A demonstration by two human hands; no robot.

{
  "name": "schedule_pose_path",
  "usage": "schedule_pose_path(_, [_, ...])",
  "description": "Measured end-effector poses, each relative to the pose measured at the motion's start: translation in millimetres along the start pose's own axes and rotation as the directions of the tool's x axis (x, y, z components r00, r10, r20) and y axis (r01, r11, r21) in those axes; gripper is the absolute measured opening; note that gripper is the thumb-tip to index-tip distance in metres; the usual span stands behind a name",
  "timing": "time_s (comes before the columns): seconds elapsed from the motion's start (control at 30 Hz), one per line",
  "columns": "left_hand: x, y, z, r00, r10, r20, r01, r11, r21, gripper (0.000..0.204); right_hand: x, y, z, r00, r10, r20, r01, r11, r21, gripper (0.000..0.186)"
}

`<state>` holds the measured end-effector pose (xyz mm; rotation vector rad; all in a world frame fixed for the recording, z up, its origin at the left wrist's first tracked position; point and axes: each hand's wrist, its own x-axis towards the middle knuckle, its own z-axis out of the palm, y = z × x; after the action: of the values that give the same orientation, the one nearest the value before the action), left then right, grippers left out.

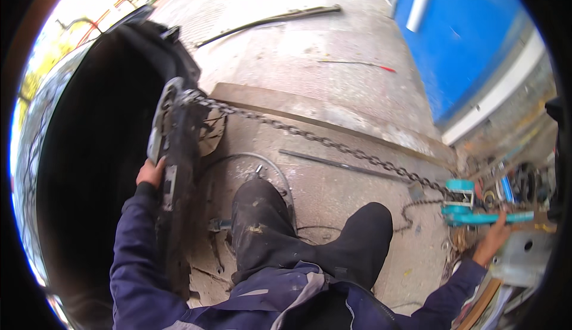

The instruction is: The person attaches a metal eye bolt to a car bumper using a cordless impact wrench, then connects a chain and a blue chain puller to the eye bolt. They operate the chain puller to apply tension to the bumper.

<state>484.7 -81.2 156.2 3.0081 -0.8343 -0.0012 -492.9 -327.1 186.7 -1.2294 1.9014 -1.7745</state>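
Note:
At the left, a vehicle's dark body end point(185, 151) fills much of the view. My left hand point(150, 173) is closed over its inner edge, just below a grey metal clamp plate point(159, 115). A steel chain point(322, 139) runs taut from that plate across to a teal lever chain hoist point(459, 197) at the right. My right hand point(493, 239) grips the hoist's long teal lever from below. A slack length of chain point(408, 211) hangs from the hoist to the ground.
Beyond the chain lie a long beam point(333, 114) and a thin metal bar point(339, 162). Farther off are a dark strip point(268, 25) and a red-ended rod point(387, 69). A blue door point(465, 38) stands at the right. A wrench point(216, 255) lies by my left leg.

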Motion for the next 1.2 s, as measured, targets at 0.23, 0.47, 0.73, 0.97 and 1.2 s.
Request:
schedule_pose_path(0.23, [-22.6, 31.2, -23.7, 0.998, -0.042, 0.042, 0.042, 0.999, 0.020, 0.081, -1.7, 19.3, 5.7, 0.995, -0.077, -0.056, 0.077, 0.997, -0.005, 0.040])
schedule_pose_path(0.47, [-29.0, 35.6, -22.1, 0.997, -0.057, 0.045, 0.056, 0.998, 0.018, 0.081, -97.9, -52.4, 115.4, 0.481, -0.496, 0.723, 0.836, 0.508, -0.207, 0.028])
schedule_pose_path(0.73, [-40.5, 39.6, -29.6, 0.998, -0.063, -0.027, 0.063, 0.998, -0.010, 0.078, -16.1, -23.0, 12.3, 0.910, -0.224, 0.349, 0.205, 0.975, 0.090, 0.016])
schedule_pose_path(0.97, [-36.3, 33.4, -24.8, 0.997, -0.040, -0.067, 0.037, 0.998, -0.044, 0.075, -4.7, -4.7, -18.0, 0.997, 0.069, -0.047, -0.055, 0.967, 0.250, 0.021])
schedule_pose_path(1.2, [-38.4, 30.6, -24.8, 0.997, -0.029, -0.074, 0.025, 0.998, -0.051, 0.072, -142.8, -58.6, 96.0, 0.499, -0.510, 0.701, 0.782, 0.613, -0.112, 0.028])
